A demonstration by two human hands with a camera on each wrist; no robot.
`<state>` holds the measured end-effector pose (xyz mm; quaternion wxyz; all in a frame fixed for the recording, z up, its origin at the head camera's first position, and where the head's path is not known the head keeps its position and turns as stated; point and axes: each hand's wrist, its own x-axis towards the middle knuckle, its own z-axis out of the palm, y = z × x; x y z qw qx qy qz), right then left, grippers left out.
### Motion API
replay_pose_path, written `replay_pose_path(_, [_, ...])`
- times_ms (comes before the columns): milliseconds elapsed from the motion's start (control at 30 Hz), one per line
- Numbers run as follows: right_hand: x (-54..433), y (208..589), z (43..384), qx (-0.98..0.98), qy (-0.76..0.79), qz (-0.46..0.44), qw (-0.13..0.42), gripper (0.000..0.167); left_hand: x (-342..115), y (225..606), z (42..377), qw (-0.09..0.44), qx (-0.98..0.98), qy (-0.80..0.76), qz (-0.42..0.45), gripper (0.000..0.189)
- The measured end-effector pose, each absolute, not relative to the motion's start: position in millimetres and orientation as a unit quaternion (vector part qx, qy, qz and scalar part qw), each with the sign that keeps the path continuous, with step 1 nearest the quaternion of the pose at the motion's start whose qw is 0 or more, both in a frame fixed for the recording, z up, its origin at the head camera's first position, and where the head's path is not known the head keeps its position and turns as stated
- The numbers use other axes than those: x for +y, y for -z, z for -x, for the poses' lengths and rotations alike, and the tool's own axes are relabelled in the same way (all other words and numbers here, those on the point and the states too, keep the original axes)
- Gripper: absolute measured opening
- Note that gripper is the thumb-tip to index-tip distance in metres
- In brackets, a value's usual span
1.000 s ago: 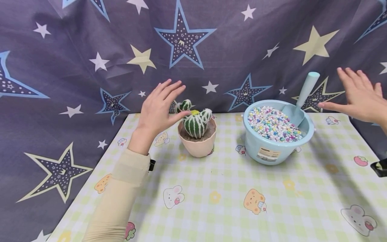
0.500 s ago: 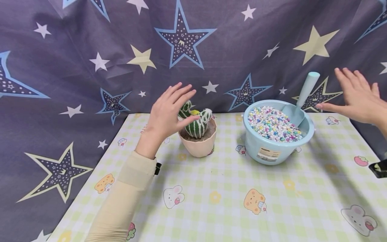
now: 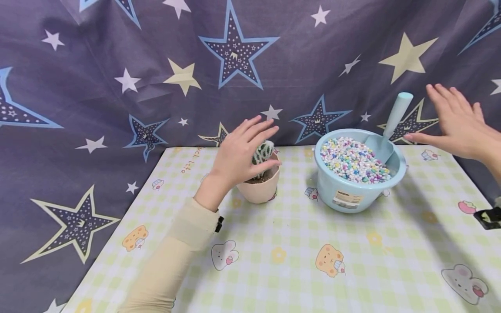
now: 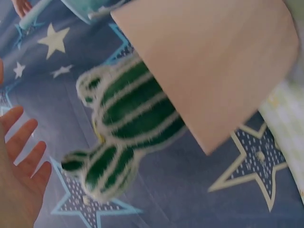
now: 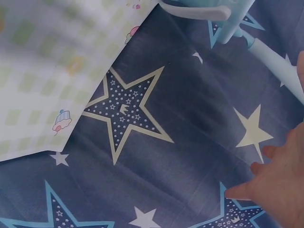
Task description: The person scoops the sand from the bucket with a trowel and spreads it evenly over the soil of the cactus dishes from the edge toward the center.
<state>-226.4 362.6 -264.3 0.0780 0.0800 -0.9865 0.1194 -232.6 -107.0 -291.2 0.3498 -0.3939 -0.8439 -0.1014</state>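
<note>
My left hand (image 3: 236,156) hovers in front of a potted cactus (image 3: 263,153), fingers extended and thumb apart, overlapping much of the plant in the head view. Green with fuzzy white stripes, the cactus (image 4: 137,107) shows whole stems in the left wrist view, beyond the fingers. Its pale pink pot (image 3: 258,192) stands upright on the table. To the right, my right hand (image 3: 459,124) is raised with spread fingers and holds nothing. Nearest to it is the light blue scoop (image 3: 397,115), its handle sticking up from a light blue bucket (image 3: 326,187) of small multicoloured beads (image 3: 352,161).
A green-and-white checked cloth (image 3: 297,269) with cartoon prints covers the table. Behind it hangs a dark curtain (image 3: 156,43) patterned with stars. A paper label (image 3: 347,200) is on the bucket's front, and a white handle (image 5: 199,12) shows at its side.
My left hand has moved right, from beside the cactus to in front of it, hiding more of it. My right hand has drifted slightly left towards the scoop. Pot and bucket stay put.
</note>
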Motion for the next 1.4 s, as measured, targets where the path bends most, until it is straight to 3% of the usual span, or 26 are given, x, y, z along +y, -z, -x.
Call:
replay_pose_path(433, [348,259,225,-0.986,-0.112,-0.092,0.086,0.115,-63,311,232,0.306,-0.85,0.141,0.404,0.076])
replay_pose_path(1167, [335,247,228,-0.976,-0.129,-0.131,0.116,0.11,-9,347,230,0.217,-0.878,0.267,0.333,0.079])
replay_pose_path(1400, [334,246,227,-0.976,-0.125,-0.133,0.118,0.108,3,358,233,0.212,-0.861,0.33,0.324,0.076])
